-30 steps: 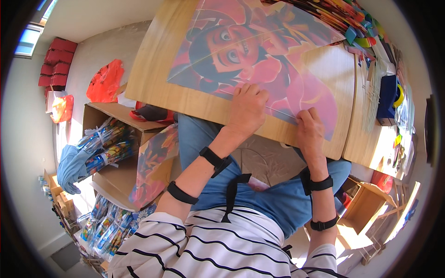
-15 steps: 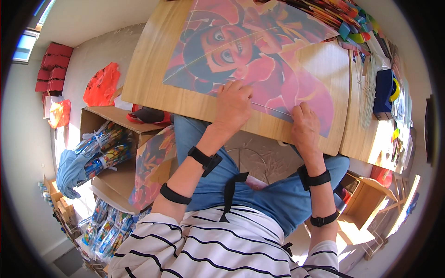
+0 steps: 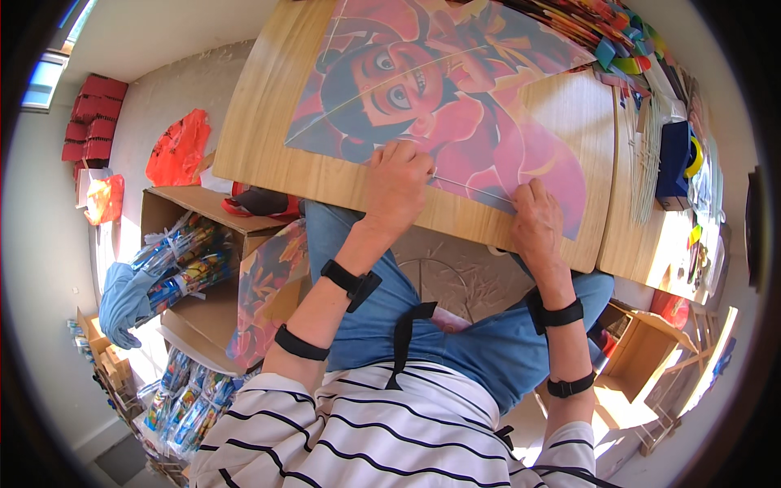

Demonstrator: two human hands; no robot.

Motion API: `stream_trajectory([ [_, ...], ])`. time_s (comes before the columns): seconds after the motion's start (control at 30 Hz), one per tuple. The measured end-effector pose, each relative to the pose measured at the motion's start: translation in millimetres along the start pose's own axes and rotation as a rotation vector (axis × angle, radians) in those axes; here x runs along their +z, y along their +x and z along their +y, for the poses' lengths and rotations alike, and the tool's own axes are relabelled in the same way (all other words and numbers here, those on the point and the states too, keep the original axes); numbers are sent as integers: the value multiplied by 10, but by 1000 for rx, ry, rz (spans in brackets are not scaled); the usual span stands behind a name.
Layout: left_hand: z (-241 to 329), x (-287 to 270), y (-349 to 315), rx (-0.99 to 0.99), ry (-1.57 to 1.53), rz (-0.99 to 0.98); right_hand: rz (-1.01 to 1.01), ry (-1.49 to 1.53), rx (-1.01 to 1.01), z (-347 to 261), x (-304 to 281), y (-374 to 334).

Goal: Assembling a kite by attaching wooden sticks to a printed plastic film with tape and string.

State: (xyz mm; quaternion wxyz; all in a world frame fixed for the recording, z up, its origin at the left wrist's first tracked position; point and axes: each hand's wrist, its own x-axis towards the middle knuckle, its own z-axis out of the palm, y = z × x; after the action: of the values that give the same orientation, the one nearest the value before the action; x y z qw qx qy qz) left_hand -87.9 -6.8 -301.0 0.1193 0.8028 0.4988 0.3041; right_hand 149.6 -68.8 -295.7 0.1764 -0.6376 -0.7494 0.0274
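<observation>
A large printed sheet, like a kite sail [image 3: 480, 122], lies on the wooden table [image 3: 252, 122], showing a cartoon figure in pink, red and grey. A thin light line crosses the figure. Along the near edge of the sail, a thin white rod or cord [image 3: 472, 187] stretches between my hands. My left hand [image 3: 397, 183] is closed with its fingertips at the left end of this strip. At the other end, my right hand [image 3: 537, 213] pinches the strip and the sail's edge, its fingers curled. What lies under the fingertips is partly hidden.
Left of my legs is an open cardboard box [image 3: 191, 199] holding bagged bundles [image 3: 183, 260]. Colourful strips [image 3: 561, 28] pile up at the table's far right. Thin pale rods [image 3: 643, 163] lie near a dark blue box [image 3: 674, 163]. Another carton [image 3: 643, 350] stands at lower right.
My left hand has slid slightly left along the near edge, baring more of the thin white strip. The right hand stays in place, and the sail has barely moved.
</observation>
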Motion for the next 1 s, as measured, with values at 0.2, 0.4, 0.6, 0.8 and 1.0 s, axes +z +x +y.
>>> stream_trajectory([
  [0.2,37,48,6,26,8,-10,16,-14,6,45,-8,-32],
  [0.4,27,65,-4,18,33,-23,9,-7,8,36,-20,-28],
  [0.6,54,83,-5,16,46,-49,21,28,12,62,-31,-39],
  [0.8,64,61,-3,6,60,-52,12,22,20,36,-51,-22],
  [1.0,59,66,-6,12,66,-48,7,23,15,29,-61,-9],
])
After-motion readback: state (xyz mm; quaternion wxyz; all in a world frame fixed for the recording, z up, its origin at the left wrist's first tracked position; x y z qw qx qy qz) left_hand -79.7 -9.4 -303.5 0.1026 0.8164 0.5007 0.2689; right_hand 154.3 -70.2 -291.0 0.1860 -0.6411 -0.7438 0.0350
